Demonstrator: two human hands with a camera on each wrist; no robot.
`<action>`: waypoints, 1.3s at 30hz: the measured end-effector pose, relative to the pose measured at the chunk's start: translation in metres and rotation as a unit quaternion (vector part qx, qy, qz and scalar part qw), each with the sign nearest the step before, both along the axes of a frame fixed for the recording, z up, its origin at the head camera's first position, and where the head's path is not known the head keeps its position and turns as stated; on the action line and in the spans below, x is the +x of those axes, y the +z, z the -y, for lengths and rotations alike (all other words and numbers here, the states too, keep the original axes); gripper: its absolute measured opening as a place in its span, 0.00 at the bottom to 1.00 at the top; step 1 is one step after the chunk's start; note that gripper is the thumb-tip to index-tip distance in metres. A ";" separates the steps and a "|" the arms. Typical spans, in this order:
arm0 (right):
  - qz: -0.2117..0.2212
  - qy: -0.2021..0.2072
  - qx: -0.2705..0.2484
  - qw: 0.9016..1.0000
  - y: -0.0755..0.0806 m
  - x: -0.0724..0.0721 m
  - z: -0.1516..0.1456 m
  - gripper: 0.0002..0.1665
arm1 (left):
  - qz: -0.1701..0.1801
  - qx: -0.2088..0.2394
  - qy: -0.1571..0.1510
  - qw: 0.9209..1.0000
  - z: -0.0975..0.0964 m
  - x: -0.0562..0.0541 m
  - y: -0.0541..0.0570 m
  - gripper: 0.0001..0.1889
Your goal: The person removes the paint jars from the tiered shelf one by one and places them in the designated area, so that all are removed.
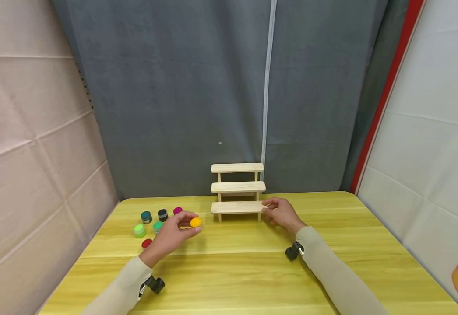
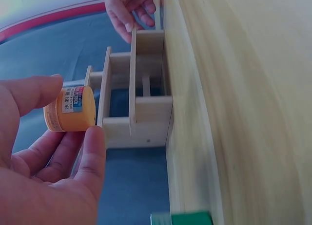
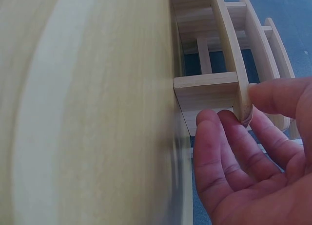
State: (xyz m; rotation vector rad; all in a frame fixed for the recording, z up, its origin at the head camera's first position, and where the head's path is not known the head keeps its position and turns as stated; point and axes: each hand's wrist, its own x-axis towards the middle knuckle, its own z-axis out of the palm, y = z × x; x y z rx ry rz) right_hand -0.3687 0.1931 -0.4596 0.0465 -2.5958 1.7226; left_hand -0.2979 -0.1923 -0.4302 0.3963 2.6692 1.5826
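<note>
My left hand (image 1: 170, 235) pinches a small orange paint jar (image 2: 80, 108) between thumb and fingers, raised above the table left of a three-tier wooden display stand (image 1: 238, 187). A printed label shows on the jar's side in the left wrist view. At the right end of the stand's lowest shelf (image 1: 237, 207), my right hand (image 1: 283, 214) grips the board, thumb on top and fingers beneath. That rounded shelf end (image 3: 243, 110) shows between thumb and fingers in the right wrist view. In the head view no jar stands on the stand's shelves.
Left of the stand, around the left hand, are several more jars: dark teal (image 1: 146, 217), black (image 1: 163, 215), magenta (image 1: 177, 210), green (image 1: 158, 226), lime (image 1: 139, 230) and red (image 1: 146, 243). A grey curtain (image 1: 166, 109) hangs behind the wooden table (image 1: 237, 280).
</note>
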 end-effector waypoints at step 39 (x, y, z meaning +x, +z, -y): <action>0.003 -0.005 0.012 1.000 0.001 0.001 0.000 0.17 | 0.037 -0.075 0.114 0.990 0.122 0.039 0.007 0.37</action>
